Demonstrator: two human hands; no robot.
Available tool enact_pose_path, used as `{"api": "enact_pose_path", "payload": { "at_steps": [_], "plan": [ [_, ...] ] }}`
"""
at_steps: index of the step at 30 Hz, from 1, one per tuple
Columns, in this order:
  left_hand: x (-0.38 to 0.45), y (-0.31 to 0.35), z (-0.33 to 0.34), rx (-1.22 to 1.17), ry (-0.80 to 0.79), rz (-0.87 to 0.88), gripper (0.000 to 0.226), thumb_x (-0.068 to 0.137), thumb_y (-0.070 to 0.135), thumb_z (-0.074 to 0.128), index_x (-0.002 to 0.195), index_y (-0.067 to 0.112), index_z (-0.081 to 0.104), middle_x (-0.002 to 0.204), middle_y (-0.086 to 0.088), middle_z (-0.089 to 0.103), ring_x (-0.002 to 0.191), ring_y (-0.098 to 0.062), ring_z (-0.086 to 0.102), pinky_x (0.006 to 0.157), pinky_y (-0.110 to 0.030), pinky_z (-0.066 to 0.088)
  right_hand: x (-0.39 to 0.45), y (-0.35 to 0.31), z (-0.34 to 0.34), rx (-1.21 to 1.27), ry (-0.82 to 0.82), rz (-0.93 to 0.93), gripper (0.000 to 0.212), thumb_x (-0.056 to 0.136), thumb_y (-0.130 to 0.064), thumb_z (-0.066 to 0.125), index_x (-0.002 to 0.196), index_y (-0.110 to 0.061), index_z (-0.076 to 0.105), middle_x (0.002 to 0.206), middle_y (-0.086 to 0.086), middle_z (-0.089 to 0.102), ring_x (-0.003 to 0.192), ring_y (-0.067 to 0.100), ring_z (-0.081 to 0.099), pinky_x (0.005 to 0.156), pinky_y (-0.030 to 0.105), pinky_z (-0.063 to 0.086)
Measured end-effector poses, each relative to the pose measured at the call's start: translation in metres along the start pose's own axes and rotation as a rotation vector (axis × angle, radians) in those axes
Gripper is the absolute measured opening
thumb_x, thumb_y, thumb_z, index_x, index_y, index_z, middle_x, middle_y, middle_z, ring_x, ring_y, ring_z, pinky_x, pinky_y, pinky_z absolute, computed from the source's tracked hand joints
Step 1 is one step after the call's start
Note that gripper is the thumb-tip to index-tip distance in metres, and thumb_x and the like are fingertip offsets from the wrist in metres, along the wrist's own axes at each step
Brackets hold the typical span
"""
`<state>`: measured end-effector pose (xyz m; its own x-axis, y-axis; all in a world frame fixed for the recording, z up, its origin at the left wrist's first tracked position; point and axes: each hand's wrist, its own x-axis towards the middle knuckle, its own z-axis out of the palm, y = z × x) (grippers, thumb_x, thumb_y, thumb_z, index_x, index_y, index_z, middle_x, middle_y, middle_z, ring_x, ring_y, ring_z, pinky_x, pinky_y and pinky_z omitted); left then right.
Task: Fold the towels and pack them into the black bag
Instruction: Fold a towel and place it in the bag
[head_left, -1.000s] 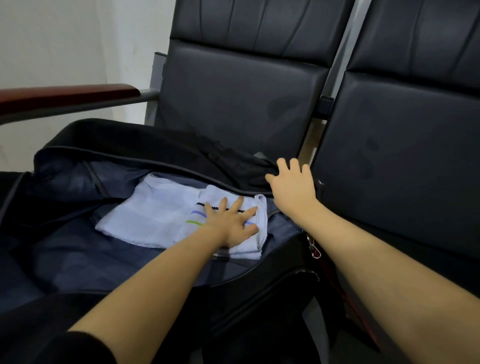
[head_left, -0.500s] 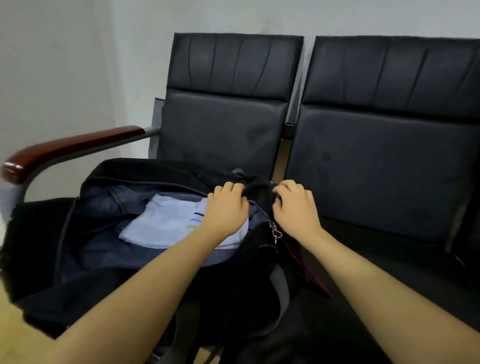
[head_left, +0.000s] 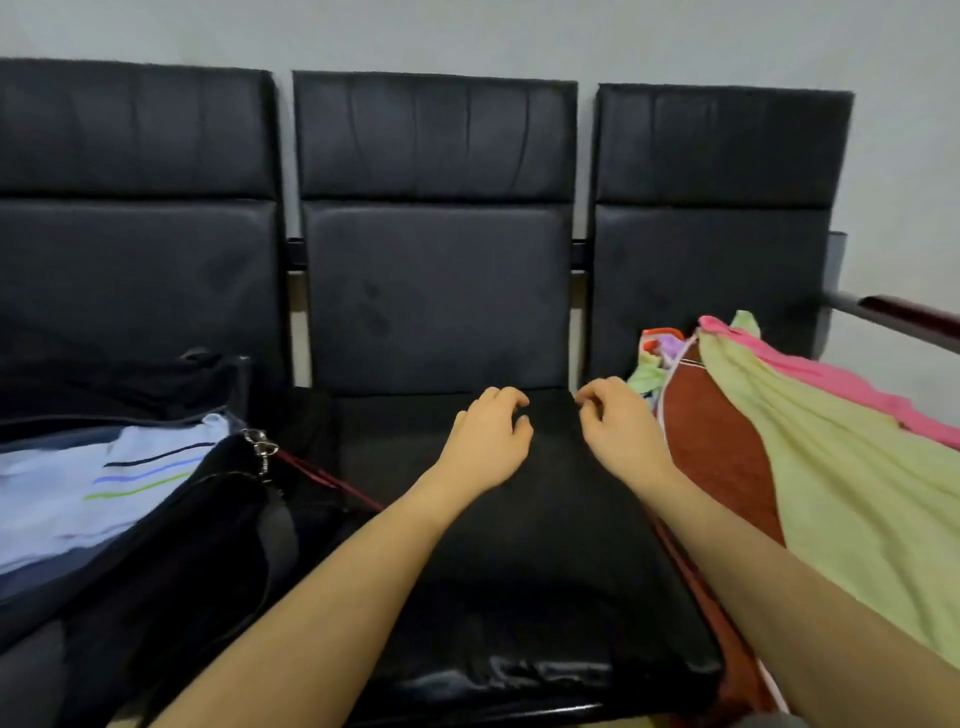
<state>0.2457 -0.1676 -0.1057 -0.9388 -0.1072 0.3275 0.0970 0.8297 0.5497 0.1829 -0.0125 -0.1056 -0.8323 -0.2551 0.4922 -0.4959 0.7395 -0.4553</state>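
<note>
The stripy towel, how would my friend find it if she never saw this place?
Find the three black seats along the wall. On the leftmost sits an open black bag. Inside lies the pale blue towel; only it has thin dark, blue and green stripes.

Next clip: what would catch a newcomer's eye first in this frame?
The bright pile of towels, yellow-green, pink and dark red, on the right-hand seat stands out against the black chairs. Both hands, left hand and right hand, hover loosely curled over the middle seat, holding nothing. On the left, a folded white towel with thin stripes lies in the open black bag.
</note>
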Motion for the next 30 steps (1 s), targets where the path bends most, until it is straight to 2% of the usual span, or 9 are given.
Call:
{"api": "enact_pose_path", "payload": {
  "at_steps": [5,8,14,17,21,24,26,28,30],
  "plan": [
    [0.035,0.077,0.073,-0.134,-0.107,0.113,0.035,0.096,0.021,0.045,0.130,0.014,0.047,0.120,-0.005,0.053,0.105,-0.024,0.056,0.096,-0.044,0.044,-0.009,0.100,-0.054,-0.081,0.118,0.151,0.017,0.089,-0.013,0.050,0.096,-0.009,0.065,0.100,0.010,0.064,0.093,0.029,0.060,0.083,0.039,0.047],
    [0.054,0.117,0.116,-0.183,-0.164,0.158,0.041,0.095,0.023,0.046,0.134,0.014,0.042,0.119,-0.008,0.053,0.102,-0.029,0.057,0.091,-0.046,0.046,-0.013,0.148,-0.076,-0.103,0.140,0.270,0.021,0.085,-0.007,0.052,0.102,-0.004,0.066,0.104,0.016,0.063,0.097,0.034,0.059,0.085,0.041,0.047],
    [0.081,0.161,0.192,-0.068,-0.282,0.234,0.045,0.093,0.015,0.045,0.138,0.015,0.040,0.127,-0.011,0.048,0.116,-0.032,0.046,0.098,-0.045,0.040,-0.025,0.215,-0.087,-0.426,0.073,0.424,0.038,0.083,-0.023,0.061,0.114,-0.002,0.053,0.113,0.018,0.054,0.106,0.037,0.050,0.088,0.044,0.040],
    [0.087,0.173,0.215,0.022,-0.338,0.257,0.052,0.092,0.014,0.044,0.143,0.018,0.033,0.135,-0.012,0.041,0.122,-0.035,0.038,0.100,-0.045,0.034,-0.024,0.229,-0.085,-0.480,0.081,0.431,0.026,0.085,-0.019,0.056,0.107,-0.004,0.056,0.109,0.015,0.056,0.105,0.035,0.050,0.088,0.041,0.036],
    [0.093,0.180,0.226,0.010,-0.362,0.267,0.066,0.091,0.010,0.044,0.149,0.026,0.019,0.144,-0.009,0.032,0.126,-0.034,0.033,0.103,-0.046,0.029,-0.021,0.232,-0.083,-0.370,0.188,0.332,0.014,0.088,-0.015,0.053,0.098,-0.008,0.061,0.101,0.010,0.061,0.101,0.032,0.053,0.087,0.041,0.032],
    [0.104,0.178,0.220,-0.130,-0.330,0.234,0.065,0.092,0.016,0.043,0.148,0.036,0.016,0.140,-0.010,0.037,0.125,-0.033,0.038,0.105,-0.049,0.032,-0.019,0.224,-0.086,-0.195,0.330,0.136,0.008,0.088,-0.011,0.054,0.092,-0.007,0.060,0.091,0.009,0.059,0.087,0.031,0.056,0.077,0.041,0.036],
    [0.108,0.173,0.209,-0.270,-0.299,0.243,0.063,0.091,0.018,0.043,0.147,0.037,0.021,0.125,-0.010,0.051,0.111,-0.029,0.052,0.099,-0.047,0.041,-0.016,0.214,-0.089,-0.090,0.396,-0.028,0.007,0.087,-0.010,0.053,0.088,-0.005,0.059,0.084,0.007,0.057,0.074,0.025,0.055,0.067,0.034,0.040],
    [0.108,0.169,0.198,-0.374,-0.294,0.249,0.054,0.094,0.014,0.043,0.143,0.035,0.031,0.107,-0.006,0.060,0.094,-0.021,0.059,0.091,-0.040,0.049,-0.014,0.200,-0.094,-0.008,0.443,-0.096,0.007,0.088,-0.008,0.053,0.088,-0.004,0.059,0.082,0.001,0.053,0.069,0.016,0.048,0.062,0.017,0.033],
    [0.103,0.167,0.188,-0.434,-0.287,0.255,0.038,0.096,0.014,0.043,0.129,0.033,0.047,0.104,0.003,0.062,0.093,-0.013,0.060,0.088,-0.031,0.050,-0.014,0.189,-0.096,0.042,0.458,-0.099,0.009,0.089,-0.009,0.053,0.089,-0.004,0.060,0.083,-0.003,0.050,0.070,0.011,0.044,0.060,0.011,0.033]
  ]
}}
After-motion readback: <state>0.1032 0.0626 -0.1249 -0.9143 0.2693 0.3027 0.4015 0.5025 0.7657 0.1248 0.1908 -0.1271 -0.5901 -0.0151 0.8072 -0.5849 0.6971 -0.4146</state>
